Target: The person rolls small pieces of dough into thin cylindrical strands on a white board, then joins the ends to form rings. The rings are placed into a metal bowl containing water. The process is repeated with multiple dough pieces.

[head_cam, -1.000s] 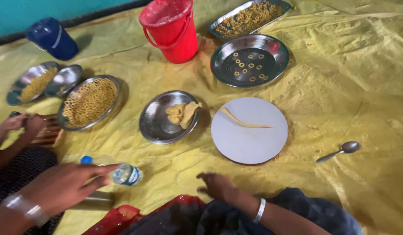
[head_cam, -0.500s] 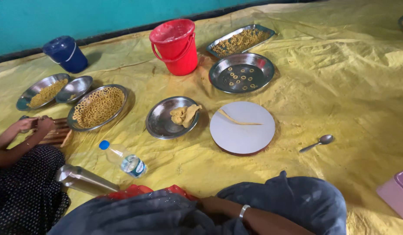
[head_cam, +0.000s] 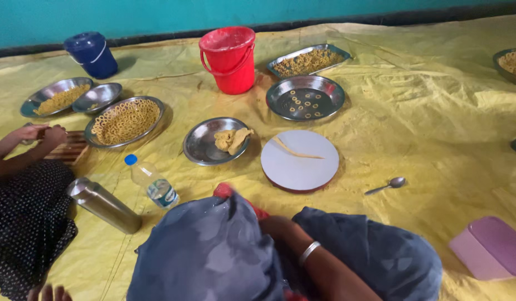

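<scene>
Since the right hand is tucked down between the knees under blue-grey cloth, only its forearm (head_cam: 311, 259) with a pale bangle (head_cam: 309, 252) shows, and I cannot tell whether the fingers are apart or closed on anything; the left hand is out of view. Just ahead of the hidden hand lies a round white board (head_cam: 302, 170) with a thin dough strip (head_cam: 297, 151) across its far half. That strip looks soft, light and limp, likely to stretch or tear if pinched at one end, so it is best lifted gently near its middle or with both ends supported. Ahead and to the left of the hand, a steel plate (head_cam: 201, 149) holds a dough lump (head_cam: 231, 139), probably pliable and a little sticky, easy to pull pieces from
</scene>
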